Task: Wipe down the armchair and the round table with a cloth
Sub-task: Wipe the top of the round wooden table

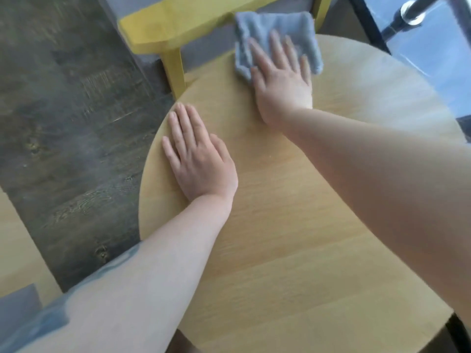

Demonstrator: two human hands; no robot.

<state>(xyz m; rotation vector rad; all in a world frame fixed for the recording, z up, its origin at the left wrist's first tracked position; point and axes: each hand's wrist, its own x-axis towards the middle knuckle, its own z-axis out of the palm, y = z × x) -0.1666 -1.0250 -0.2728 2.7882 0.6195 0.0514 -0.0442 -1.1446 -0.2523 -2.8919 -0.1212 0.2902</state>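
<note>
Blue-grey cloth (277,34) lies folded at the far edge of the round wooden desk (293,225), part of it overhanging the rim toward the yellow armchair (178,26). The right hand (280,80) presses flat on the cloth, fingers straight and slightly spread, its grip not closed around anything. The left hand (198,159) rests palm down on the bare desk near the left edge, fingers straight and together, fingertips reaching the rim, holding nothing. The armchair's wooden arm and leg stand just beyond the desk's far left edge, with grey upholstery behind. Dark wood-grain floor (76,123) shows to the left of the desk.
</note>
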